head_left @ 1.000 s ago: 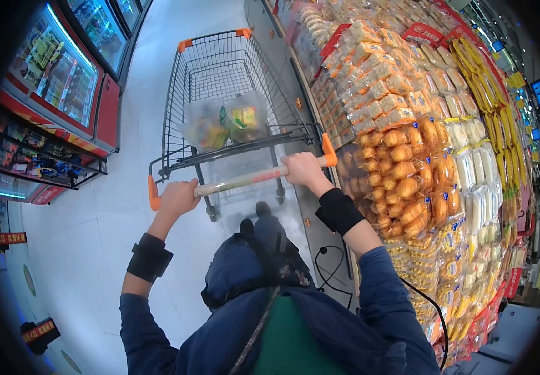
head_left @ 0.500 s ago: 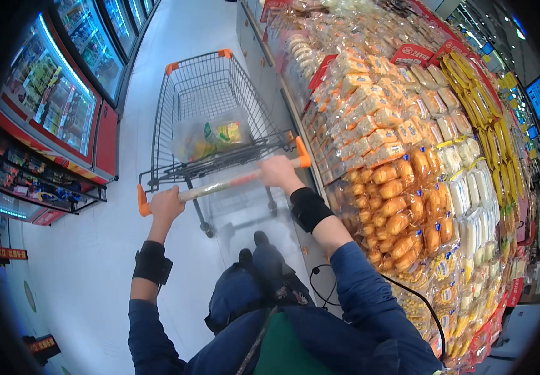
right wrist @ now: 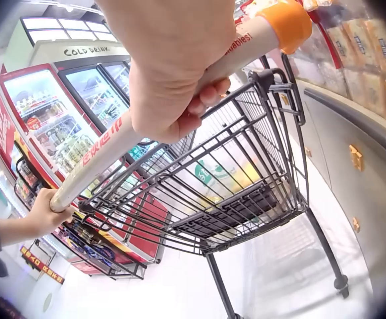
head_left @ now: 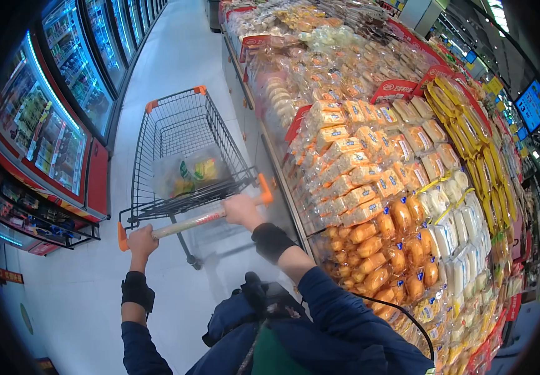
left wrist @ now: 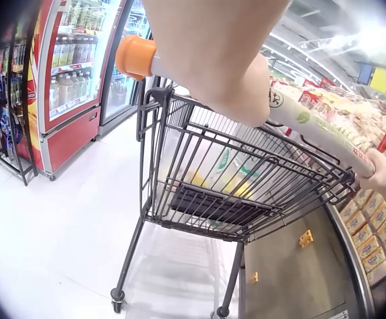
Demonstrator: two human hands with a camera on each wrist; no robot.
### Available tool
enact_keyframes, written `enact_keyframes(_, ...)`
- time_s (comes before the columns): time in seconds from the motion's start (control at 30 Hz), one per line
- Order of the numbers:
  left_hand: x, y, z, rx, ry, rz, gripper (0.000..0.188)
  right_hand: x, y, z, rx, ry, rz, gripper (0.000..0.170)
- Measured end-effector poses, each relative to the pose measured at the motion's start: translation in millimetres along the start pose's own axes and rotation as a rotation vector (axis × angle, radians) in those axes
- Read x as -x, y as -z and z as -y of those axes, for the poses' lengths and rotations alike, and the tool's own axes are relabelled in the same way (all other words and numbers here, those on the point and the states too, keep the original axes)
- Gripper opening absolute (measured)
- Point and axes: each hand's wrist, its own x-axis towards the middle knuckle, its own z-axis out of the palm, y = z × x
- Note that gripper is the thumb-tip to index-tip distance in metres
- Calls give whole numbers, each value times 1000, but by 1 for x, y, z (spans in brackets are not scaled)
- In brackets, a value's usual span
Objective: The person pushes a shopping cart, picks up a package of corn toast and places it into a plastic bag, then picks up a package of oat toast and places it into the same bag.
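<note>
At the far left, a black wire rack of small packaged goods (head_left: 29, 215) stands in front of a red-framed glass-door drinks cooler (head_left: 51, 134), with more lit coolers beyond it. Next comes the left hand (head_left: 143, 240), its fingers closed round the left part of a pale, printed round handlebar (head_left: 188, 225), just beside the orange plastic left end piece (head_left: 121, 237); a black band (head_left: 136, 291) wraps that wrist. The handlebar belongs to a dark wire shopping cart (head_left: 151, 140) on the pale floor (head_left: 82, 281), in front of the person. Inside its basket, near the handle end, lie clear plastic bags with green and yellow markings (head_left: 191, 172). The right hand (head_left: 242, 211) is clamped on the handlebar too, close to the orange plastic right end piece (head_left: 265, 189), its curled fingers (right wrist: 209, 96) showing beneath the bar in the right wrist view; a black band is on this wrist as well. On the right, a long display of bagged bread (head_left: 345, 159) runs alongside the cart, with golden rounded buns (head_left: 401, 215) nearest the right forearm.
</note>
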Motion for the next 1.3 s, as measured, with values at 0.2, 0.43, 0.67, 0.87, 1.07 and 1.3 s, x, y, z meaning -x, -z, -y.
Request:
enact_keyframes(0.2, -23, -6, 7, -16, 35, -74, 15, -28, -1, -9, 7, 43, -33, 17)
enact_keyframes(0.43, -51, -19, 25, -10, -55, -234, 15, -59, -3, -15, -20, 95, -153, 17)
enact_keyframes(0.67, -93, -23, 47, 24, -91, -298, 16, -105, -14, -22, -25, 136, -285, 24)
enact_keyframes(0.87, -138, -31, 74, 64, -128, -344, 15, -153, -8, -22, 6, 106, -296, 27)
enact_keyframes(1.07, -190, -37, 101, 84, -163, -369, 14, -206, -8, -27, 11, 92, -307, 27)
enact_keyframes(1.3, -255, -47, 132, 131, -154, -337, 14, -268, 2, -32, 53, 68, -310, 26)
